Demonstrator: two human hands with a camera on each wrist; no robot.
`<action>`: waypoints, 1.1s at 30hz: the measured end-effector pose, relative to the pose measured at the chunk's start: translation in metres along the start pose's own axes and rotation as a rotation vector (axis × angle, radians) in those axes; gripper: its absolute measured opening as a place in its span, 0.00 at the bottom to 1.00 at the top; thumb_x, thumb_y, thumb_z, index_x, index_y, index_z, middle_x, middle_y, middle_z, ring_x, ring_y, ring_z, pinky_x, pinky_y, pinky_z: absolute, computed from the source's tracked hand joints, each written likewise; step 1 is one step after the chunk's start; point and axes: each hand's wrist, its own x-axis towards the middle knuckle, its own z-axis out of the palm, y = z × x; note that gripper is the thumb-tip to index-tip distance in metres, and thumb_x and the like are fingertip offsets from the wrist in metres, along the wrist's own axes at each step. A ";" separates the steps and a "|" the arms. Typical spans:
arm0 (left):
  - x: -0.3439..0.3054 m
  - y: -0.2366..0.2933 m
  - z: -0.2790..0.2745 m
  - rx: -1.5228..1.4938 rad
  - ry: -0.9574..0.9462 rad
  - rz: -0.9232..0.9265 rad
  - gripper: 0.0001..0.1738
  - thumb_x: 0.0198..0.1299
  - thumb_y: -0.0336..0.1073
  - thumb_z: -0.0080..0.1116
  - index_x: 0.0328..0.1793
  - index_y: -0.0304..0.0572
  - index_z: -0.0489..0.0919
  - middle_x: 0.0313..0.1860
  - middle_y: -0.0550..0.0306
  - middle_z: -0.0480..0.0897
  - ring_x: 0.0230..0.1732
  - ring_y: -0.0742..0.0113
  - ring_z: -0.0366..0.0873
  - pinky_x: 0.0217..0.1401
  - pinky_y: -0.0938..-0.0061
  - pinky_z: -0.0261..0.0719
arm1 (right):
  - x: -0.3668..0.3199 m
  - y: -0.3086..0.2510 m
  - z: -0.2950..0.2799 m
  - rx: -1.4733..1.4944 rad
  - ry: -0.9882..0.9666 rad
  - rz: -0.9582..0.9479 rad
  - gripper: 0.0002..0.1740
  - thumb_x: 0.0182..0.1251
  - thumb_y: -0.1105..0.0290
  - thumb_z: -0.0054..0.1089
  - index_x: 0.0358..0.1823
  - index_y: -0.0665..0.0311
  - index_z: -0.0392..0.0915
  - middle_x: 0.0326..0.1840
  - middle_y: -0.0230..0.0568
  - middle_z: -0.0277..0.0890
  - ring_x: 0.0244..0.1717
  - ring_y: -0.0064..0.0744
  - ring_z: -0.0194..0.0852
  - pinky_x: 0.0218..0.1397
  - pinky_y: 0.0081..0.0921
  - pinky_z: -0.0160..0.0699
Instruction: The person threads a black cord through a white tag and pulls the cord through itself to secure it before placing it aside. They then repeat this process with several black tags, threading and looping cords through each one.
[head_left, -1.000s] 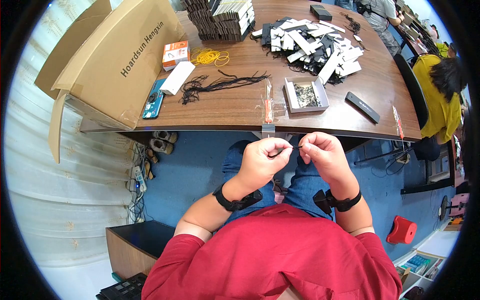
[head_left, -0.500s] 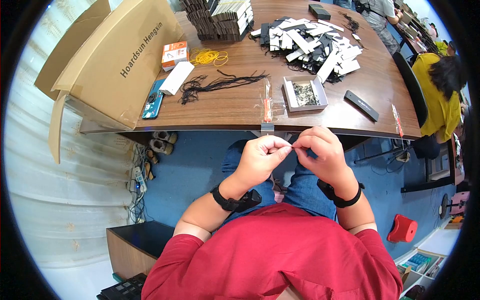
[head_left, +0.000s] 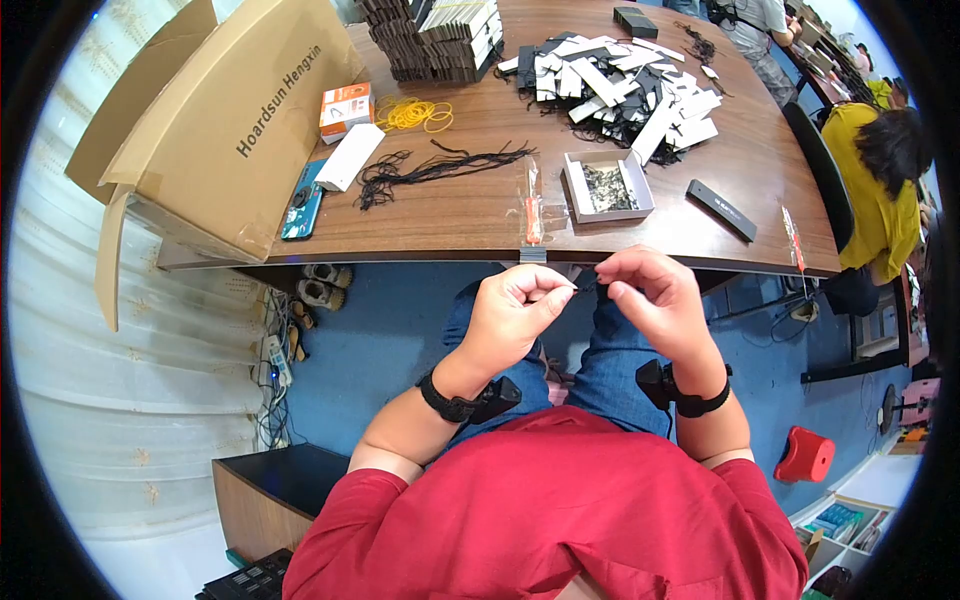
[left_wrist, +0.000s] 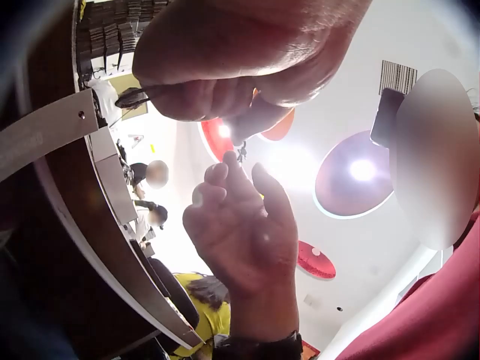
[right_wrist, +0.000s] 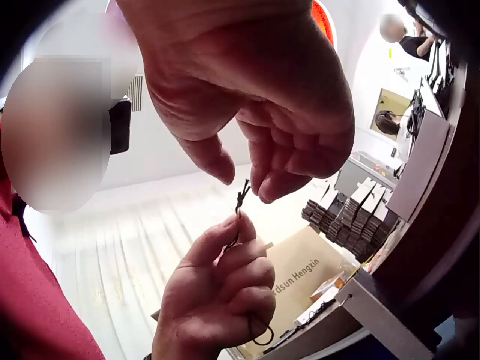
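My left hand (head_left: pixel 515 310) pinches a short black cord (right_wrist: pixel 239 204) over my lap, just off the surface (head_left: pixel 480 215) edge. My right hand (head_left: pixel 652 296) curves loosely at its free tip; I can't tell if it grips. I'd say I'm working the cord's end, and next needs a fine pinch.

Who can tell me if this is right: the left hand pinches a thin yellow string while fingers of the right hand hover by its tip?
Wrong in one respect: the string is black, not yellow. The right wrist view shows the left hand pinching it while fingers of the right hand hover by its tip.
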 end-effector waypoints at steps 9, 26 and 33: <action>0.001 0.001 -0.001 0.009 0.000 -0.003 0.05 0.61 0.27 0.62 0.41 0.34 0.81 0.35 0.63 0.82 0.35 0.82 0.75 0.41 0.85 0.73 | 0.003 0.002 0.006 0.088 -0.049 0.050 0.05 0.63 0.74 0.63 0.37 0.69 0.80 0.33 0.33 0.77 0.32 0.17 0.72 0.36 0.16 0.71; -0.002 -0.021 -0.028 -0.041 0.055 -0.082 0.05 0.62 0.29 0.61 0.41 0.35 0.82 0.34 0.64 0.82 0.34 0.82 0.73 0.41 0.85 0.71 | 0.004 0.009 0.007 -0.496 -0.009 -0.167 0.10 0.50 0.79 0.67 0.36 0.66 0.79 0.33 0.42 0.79 0.34 0.38 0.80 0.36 0.28 0.78; -0.007 -0.029 -0.026 -0.040 0.011 -0.159 0.05 0.62 0.29 0.61 0.40 0.34 0.82 0.34 0.63 0.82 0.35 0.82 0.73 0.41 0.86 0.71 | 0.007 0.018 0.039 -0.473 -0.116 -0.292 0.11 0.48 0.75 0.70 0.34 0.65 0.80 0.31 0.44 0.78 0.34 0.44 0.78 0.36 0.32 0.78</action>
